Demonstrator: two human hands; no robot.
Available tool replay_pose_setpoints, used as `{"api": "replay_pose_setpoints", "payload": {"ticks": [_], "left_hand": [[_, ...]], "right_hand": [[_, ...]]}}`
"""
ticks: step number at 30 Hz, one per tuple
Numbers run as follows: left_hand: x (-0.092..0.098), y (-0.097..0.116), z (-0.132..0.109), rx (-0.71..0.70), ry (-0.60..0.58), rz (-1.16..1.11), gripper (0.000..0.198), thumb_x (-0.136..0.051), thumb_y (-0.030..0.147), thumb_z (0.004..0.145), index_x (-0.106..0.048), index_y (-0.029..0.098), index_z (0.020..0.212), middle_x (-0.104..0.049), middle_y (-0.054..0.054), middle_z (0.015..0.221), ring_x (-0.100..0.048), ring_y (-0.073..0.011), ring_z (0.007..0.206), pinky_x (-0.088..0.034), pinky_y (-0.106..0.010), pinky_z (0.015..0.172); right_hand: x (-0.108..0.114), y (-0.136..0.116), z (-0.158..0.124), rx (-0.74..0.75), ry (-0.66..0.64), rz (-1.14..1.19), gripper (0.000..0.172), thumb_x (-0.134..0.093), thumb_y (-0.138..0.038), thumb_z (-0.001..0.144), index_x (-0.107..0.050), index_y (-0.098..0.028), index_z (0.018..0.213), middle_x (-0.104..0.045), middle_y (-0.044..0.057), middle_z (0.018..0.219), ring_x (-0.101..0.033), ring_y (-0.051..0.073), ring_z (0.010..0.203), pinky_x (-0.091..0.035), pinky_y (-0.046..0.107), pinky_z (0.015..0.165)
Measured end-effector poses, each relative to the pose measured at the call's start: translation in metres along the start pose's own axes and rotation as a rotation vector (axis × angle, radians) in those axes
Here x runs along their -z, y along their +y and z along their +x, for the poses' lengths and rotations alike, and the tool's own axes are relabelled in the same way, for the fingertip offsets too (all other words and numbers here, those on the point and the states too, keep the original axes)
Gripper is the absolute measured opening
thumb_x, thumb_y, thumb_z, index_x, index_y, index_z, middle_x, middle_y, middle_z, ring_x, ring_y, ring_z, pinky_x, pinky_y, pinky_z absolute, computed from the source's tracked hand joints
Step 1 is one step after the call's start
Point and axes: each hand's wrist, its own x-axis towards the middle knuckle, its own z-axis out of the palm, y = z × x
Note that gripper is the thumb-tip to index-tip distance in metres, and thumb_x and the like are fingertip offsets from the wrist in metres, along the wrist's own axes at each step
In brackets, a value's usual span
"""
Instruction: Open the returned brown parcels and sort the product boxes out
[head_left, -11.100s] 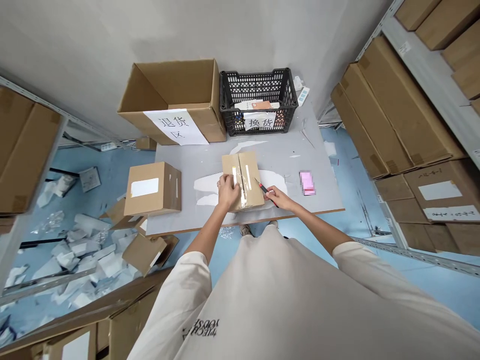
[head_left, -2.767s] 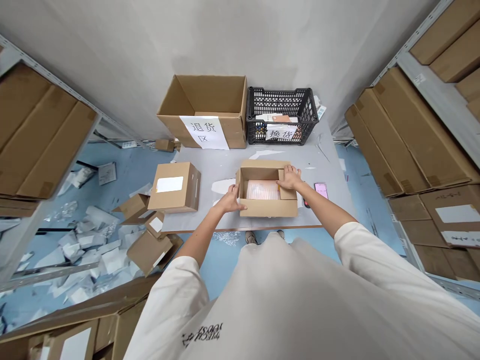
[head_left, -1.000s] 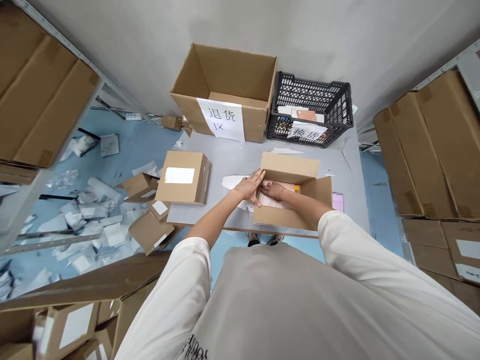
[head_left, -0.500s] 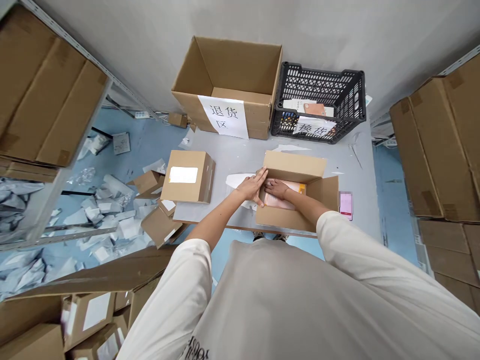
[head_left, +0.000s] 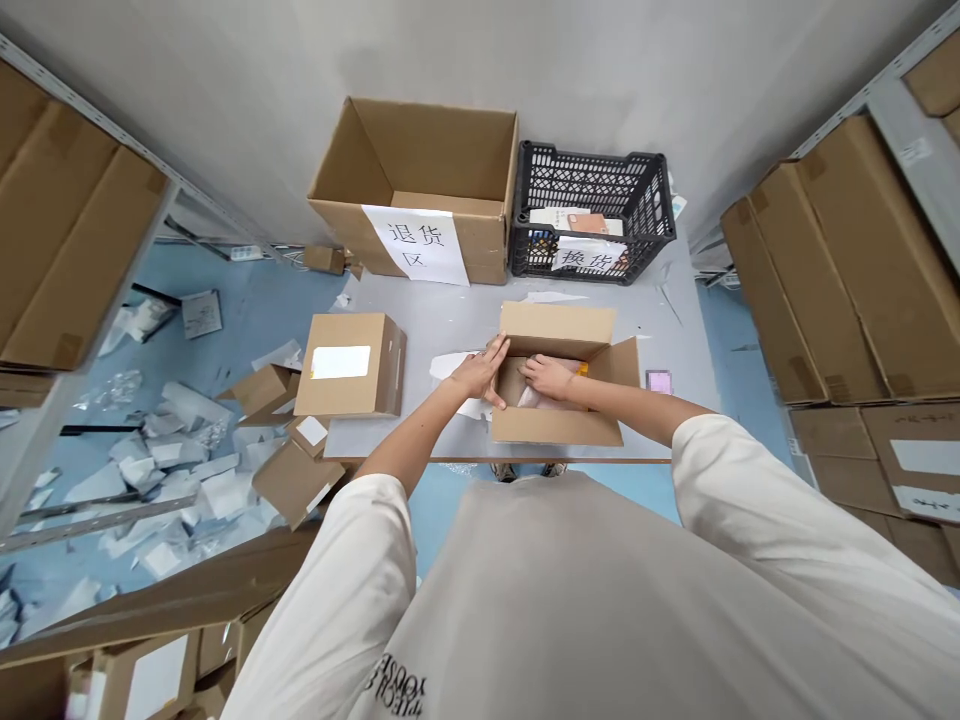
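Packet [head_left: 535,399] lies inside box [head_left: 555,429], long axis along the box's, right hand [head_left: 546,377] nearer, over its left end, grip unclear; left hand [head_left: 480,374] spread, thumb apart, at box's left wall.

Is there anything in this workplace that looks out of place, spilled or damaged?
Yes: on the floor left of the table, white packaging scraps lie scattered rather than gathered. White patches on the table also look ragged; whether torn paper or damage, I cannot tell.

Both hands [head_left: 547,376] at open carton [head_left: 556,427]
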Motion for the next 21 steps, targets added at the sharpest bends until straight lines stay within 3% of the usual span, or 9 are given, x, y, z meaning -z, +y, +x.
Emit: {"api": "replay_pose_setpoints", "payload": {"ticks": [2,7,9,14,17,21], "left_hand": [[0.002,0.001,0.0,0.017,-0.006,0.012,0.174,-0.09,0.086,0.066,0.02,0.017,0.181,0.018,-0.034,0.185,-0.044,-0.0541,0.162,-0.043,-0.052,0.123],[0.009,0.004,-0.001,0.031,-0.017,0.022,0.173,-0.094,0.08,0.064,0.017,0.019,0.183,0.02,-0.031,0.186,-0.041,-0.0541,0.165,-0.043,-0.054,0.125],[0.011,0.004,-0.002,0.049,-0.028,0.021,0.173,-0.095,0.078,0.064,0.016,0.02,0.183,0.02,-0.031,0.186,-0.042,-0.0545,0.164,-0.043,-0.055,0.125],[0.018,0.006,-0.002,0.097,-0.053,0.03,0.17,-0.096,0.076,0.064,0.011,0.021,0.184,0.016,-0.03,0.188,-0.045,-0.0542,0.162,-0.044,-0.055,0.125],[0.022,0.007,-0.003,0.123,-0.065,0.053,0.169,-0.098,0.073,0.063,0.007,0.024,0.185,0.015,-0.029,0.189,-0.048,-0.0535,0.16,-0.046,-0.054,0.123],[0.027,0.009,-0.005,0.144,-0.08,0.094,0.162,-0.097,0.072,0.065,0.001,0.028,0.186,0.013,-0.026,0.19,-0.05,-0.0523,0.159,-0.047,-0.054,0.122]], "right_hand": [[0.012,0.003,-0.011,-0.038,-0.011,0.056,0.031,-0.055,-0.013,0.105,-0.081,-0.015,0.121,-0.075,0.02,0.129,-0.056,0.034,0.121,-0.043,0.048,0.104],[0.044,0.015,-0.043,-0.138,-0.012,0.177,0.036,-0.056,-0.014,0.102,-0.078,-0.02,0.131,-0.082,0.016,0.1,-0.054,0.038,0.119,-0.039,0.053,0.112],[0.059,0.022,-0.059,-0.172,0.014,0.185,0.039,-0.055,-0.012,0.101,-0.076,-0.018,0.133,-0.083,0.017,0.099,-0.055,0.037,0.117,-0.039,0.053,0.112],[0.103,0.049,-0.114,-0.343,0.105,0.297,0.023,-0.063,-0.013,0.094,-0.083,-0.018,0.106,-0.08,0.019,0.099,-0.055,0.039,0.12,-0.033,0.058,0.112],[0.125,0.072,-0.161,-0.582,0.316,0.459,0.013,-0.07,-0.016,0.091,-0.081,-0.019,0.097,-0.078,0.013,0.095,-0.057,0.037,0.115,-0.036,0.061,0.114],[0.135,0.107,-0.234,-0.889,0.757,0.742,0.013,-0.079,-0.028,0.091,-0.079,-0.015,0.093,-0.07,0.005,0.087,-0.067,0.032,0.108,-0.054,0.052,0.105]]}}
